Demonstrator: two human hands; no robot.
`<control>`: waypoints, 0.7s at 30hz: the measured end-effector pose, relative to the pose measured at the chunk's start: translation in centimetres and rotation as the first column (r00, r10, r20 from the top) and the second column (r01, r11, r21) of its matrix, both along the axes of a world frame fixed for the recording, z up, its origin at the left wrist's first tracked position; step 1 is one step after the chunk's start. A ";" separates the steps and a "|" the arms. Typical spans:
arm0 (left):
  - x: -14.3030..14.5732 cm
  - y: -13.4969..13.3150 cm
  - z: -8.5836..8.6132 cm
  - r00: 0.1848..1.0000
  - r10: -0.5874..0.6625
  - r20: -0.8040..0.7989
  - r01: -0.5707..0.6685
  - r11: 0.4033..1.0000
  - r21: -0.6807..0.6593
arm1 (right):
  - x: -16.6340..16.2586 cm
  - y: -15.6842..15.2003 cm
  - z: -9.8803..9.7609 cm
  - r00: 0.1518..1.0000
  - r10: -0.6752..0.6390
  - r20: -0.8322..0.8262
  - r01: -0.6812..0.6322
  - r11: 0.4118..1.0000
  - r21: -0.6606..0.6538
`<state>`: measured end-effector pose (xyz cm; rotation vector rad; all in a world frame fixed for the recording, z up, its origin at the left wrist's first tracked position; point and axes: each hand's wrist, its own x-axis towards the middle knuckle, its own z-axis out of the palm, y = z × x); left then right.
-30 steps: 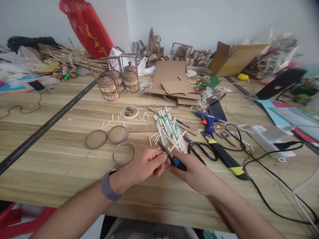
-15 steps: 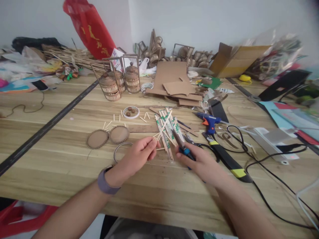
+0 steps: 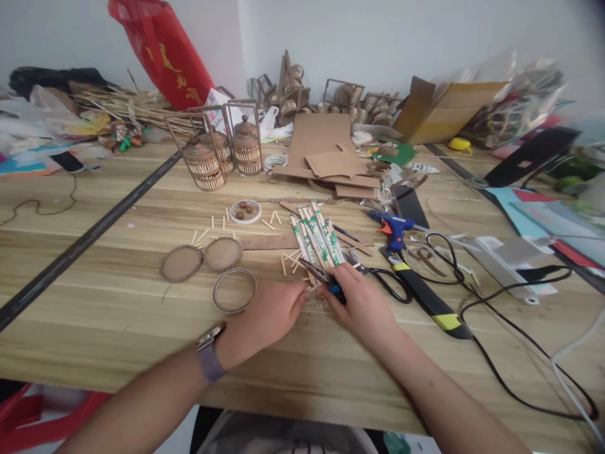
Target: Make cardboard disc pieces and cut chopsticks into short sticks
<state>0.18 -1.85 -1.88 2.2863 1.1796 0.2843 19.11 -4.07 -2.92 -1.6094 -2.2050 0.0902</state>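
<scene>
My right hand (image 3: 363, 297) is closed around pliers (image 3: 316, 271) with a dark jaw and blue grip, pointing up and left. Close beside it, my left hand (image 3: 276, 315) pinches a thin pale wooden stick (image 3: 312, 288), mostly hidden by the fingers and the pliers. Just beyond both hands lie several chopsticks in green-and-white paper wrappers (image 3: 321, 234). Short cut stick pieces (image 3: 288, 261) are scattered left of them. A bare ring (image 3: 235, 291) lies left of my left hand, near two round cardboard discs with ridged rims (image 3: 223, 254).
A blue glue gun (image 3: 394, 228), black-handled scissors (image 3: 392, 284) and a black-and-yellow cutter (image 3: 432, 302) lie to the right, with cables beyond. A white ring with brown beads (image 3: 245, 212), small lantern-like baskets (image 3: 204, 165) and cardboard sheets (image 3: 324, 135) stand or lie farther back.
My hands have come together lower over the table. The pliers have swung left to the left hand's fingertips, and the long crossed sticks no longer stick out from that hand.
</scene>
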 end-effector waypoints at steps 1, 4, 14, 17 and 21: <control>0.0 0.0 0.0 0.999 -0.001 -0.042 0.002 1.000 0.030 | -0.1 -0.1 0.0 1.000 -0.019 0.014 0.019 1.000 0.005; 0.2 -0.2 0.1 0.989 -0.003 -0.148 0.019 0.994 0.104 | -0.5 -0.3 0.1 0.997 -0.058 0.051 0.058 0.998 0.012; 0.3 -0.4 0.1 0.989 0.019 -0.144 -0.011 0.998 0.056 | -0.8 -0.2 -0.2 0.999 -0.031 0.016 0.031 1.000 0.001; -0.6 0.4 0.4 0.991 -0.053 0.127 0.069 0.989 -0.130 | 0.2 0.2 0.6 0.982 0.039 -0.186 -0.056 0.995 -0.083; -1.4 1.0 0.6 0.903 -0.015 0.430 0.229 0.863 -0.451 | 1.1 0.3 2.0 0.931 0.062 -0.360 -0.140 0.971 -0.195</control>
